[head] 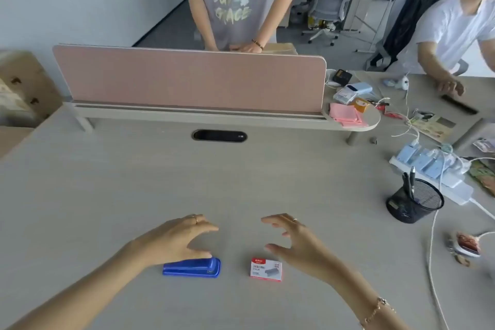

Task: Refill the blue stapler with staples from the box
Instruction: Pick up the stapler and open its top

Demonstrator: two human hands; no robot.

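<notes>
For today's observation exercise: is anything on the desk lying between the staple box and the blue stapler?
Nothing visible does. Only bare desk separates the staple box from the stapler. The left hand hovers at the stapler, the right hand by the box.

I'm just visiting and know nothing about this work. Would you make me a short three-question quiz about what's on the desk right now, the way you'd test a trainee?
1. True or false: the blue stapler is closed and lies on the desk.
2. Which thing lies nearer the right hand? A) the stapler B) the staple box C) the pen cup
3. Fill in: both hands are open and hold ____.

Key
1. True. The left hand hovers right at it, fingers spread; contact cannot be told.
2. B. The box sits shut just beside that hand's thumb.
3. Nothing. Neither the stapler nor the box has been picked up yet.
</notes>
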